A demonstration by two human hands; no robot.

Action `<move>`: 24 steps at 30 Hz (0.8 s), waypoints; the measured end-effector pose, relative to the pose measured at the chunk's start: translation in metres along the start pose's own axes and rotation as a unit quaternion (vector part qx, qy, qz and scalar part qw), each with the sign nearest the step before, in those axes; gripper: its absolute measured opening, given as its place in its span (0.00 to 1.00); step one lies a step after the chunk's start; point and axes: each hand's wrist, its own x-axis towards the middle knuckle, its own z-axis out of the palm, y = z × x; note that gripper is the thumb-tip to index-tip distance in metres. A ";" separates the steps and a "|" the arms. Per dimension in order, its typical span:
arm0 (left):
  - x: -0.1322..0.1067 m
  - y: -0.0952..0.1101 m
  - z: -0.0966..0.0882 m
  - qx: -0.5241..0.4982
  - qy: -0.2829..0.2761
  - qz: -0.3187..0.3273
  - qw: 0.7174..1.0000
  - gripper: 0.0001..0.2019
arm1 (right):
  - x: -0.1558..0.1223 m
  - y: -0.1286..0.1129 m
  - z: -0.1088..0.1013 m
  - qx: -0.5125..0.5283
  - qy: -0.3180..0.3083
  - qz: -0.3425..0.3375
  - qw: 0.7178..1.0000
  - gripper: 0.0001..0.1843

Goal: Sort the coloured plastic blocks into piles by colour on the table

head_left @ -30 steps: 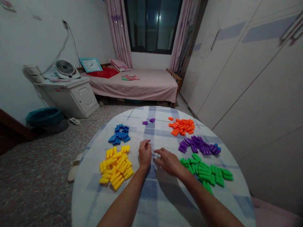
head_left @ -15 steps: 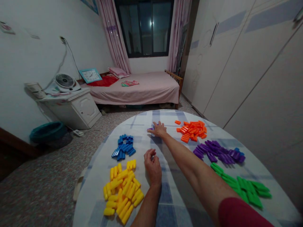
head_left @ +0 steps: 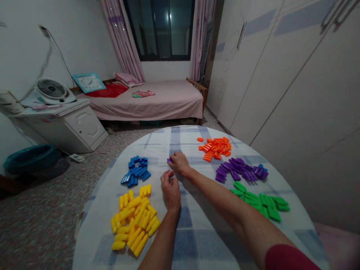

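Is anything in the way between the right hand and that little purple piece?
Nothing visible is. The right hand is right at the purple piece; the left hand is nearer the person, not between.

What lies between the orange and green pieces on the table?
In the head view, a purple pile lies between the orange pieces and the green pieces, with something blue at its right end.

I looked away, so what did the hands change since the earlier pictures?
The right hand reached out to the two loose purple pieces, then drew back toward the left hand; one shows at its fingers, nearer than before, the other out of sight. The left hand and the blue pile, yellow pile and orange pile stayed about as they were.
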 end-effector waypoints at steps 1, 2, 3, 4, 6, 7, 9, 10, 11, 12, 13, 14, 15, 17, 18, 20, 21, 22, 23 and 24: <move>0.000 -0.001 0.000 0.002 -0.001 0.003 1.000 0.15 | -0.009 0.004 -0.004 0.008 -0.007 0.001 1.000 0.15; 0.000 -0.002 0.000 0.006 -0.002 0.007 1.000 0.15 | -0.018 0.010 -0.010 0.018 -0.011 0.000 1.000 0.14; 0.001 -0.003 0.000 0.009 -0.003 0.010 1.000 0.15 | -0.028 0.017 -0.018 0.029 -0.006 0.000 1.000 0.14; 0.001 -0.004 -0.001 0.011 -0.005 0.013 1.000 0.15 | -0.039 0.026 -0.026 0.040 0.007 0.002 0.999 0.14; 0.001 -0.005 -0.001 0.017 -0.010 0.018 1.000 0.15 | -0.064 0.047 -0.048 0.054 0.049 0.016 0.997 0.14; 0.001 -0.005 -0.001 0.019 -0.012 0.021 1.000 0.15 | -0.077 0.059 -0.059 0.055 0.071 0.024 0.996 0.14; 0.001 -0.006 -0.001 0.023 -0.015 0.025 0.999 0.15 | -0.103 0.084 -0.079 0.039 0.117 0.059 0.991 0.13; 0.001 -0.007 -0.001 0.025 -0.015 0.028 0.999 0.15 | -0.116 0.096 -0.086 0.025 0.130 0.079 0.988 0.13; 0.002 -0.007 -0.001 0.025 -0.014 0.032 0.999 0.15 | -0.128 0.106 -0.091 0.010 0.140 0.100 0.985 0.14; 0.002 -0.008 -0.001 0.025 -0.014 0.035 0.999 0.15 | -0.139 0.116 -0.093 -0.006 0.142 0.119 0.983 0.14; 0.002 -0.008 -0.001 0.025 -0.013 0.039 0.999 0.14 | -0.149 0.123 -0.093 -0.021 0.137 0.134 0.981 0.15; 0.003 -0.009 -0.001 0.024 -0.014 0.043 0.999 0.14 | -0.158 0.129 -0.090 -0.034 0.128 0.143 0.981 0.16; 0.003 -0.009 -0.001 0.024 -0.016 0.046 0.999 0.14 | -0.165 0.134 -0.085 -0.042 0.115 0.147 0.982 0.16; 0.004 -0.010 -0.001 0.024 -0.020 0.049 0.998 0.14 | -0.175 0.139 -0.074 -0.046 0.086 0.148 0.984 0.17; 0.004 -0.010 -0.001 0.025 -0.021 0.049 0.998 0.13 | -0.178 0.141 -0.069 -0.043 0.075 0.149 0.985 0.18; 0.005 -0.010 -0.002 0.028 -0.024 0.048 0.998 0.13 | -0.180 0.141 -0.061 -0.036 0.063 0.153 0.986 0.19; 0.005 -0.009 -0.003 0.028 -0.025 0.048 0.998 0.13 | -0.181 0.141 -0.060 -0.035 0.064 0.156 0.985 0.19; 0.005 -0.009 -0.003 0.030 -0.026 0.048 0.998 0.13 | -0.182 0.139 -0.060 -0.034 0.067 0.158 0.985 0.19; 0.005 -0.008 -0.004 0.034 -0.026 0.049 0.998 0.13 | -0.184 0.137 -0.062 -0.034 0.074 0.161 0.984 0.20; 0.006 -0.008 -0.005 0.039 -0.028 0.051 0.998 0.13 | -0.188 0.133 -0.066 -0.032 0.084 0.166 0.982 0.21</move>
